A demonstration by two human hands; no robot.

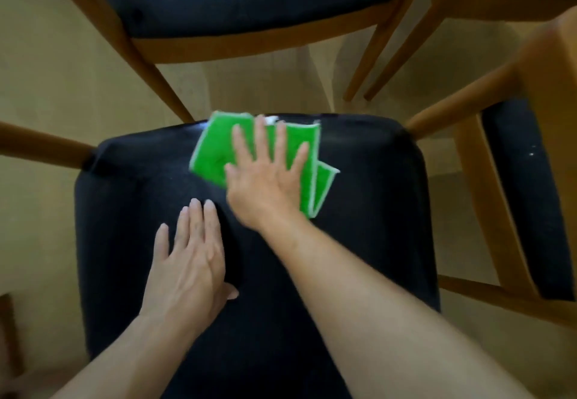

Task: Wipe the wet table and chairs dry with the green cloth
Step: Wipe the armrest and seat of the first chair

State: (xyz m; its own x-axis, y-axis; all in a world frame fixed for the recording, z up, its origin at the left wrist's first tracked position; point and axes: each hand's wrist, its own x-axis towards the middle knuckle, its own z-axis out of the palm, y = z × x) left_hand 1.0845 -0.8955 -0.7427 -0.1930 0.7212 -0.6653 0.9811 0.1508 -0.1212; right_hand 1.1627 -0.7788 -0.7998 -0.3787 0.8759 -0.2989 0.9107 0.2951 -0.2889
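Black padded chair seat (pixel 359 242), wooden frame. On it: folded green cloth (pixel 215 151) at the far edge, near the middle, under the flat right hand (pixel 265 176); left hand (pixel 190 261) flat at the seat's centre, apart from the cloth.

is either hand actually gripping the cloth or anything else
Neither grips anything. The right hand presses flat, fingers spread, on the middle of the green cloth; the left hand lies flat on the chair seat.

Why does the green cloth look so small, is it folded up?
Folded. The green cloth shows a second layer poking out at its lower right corner, under the flat right hand on the chair seat.
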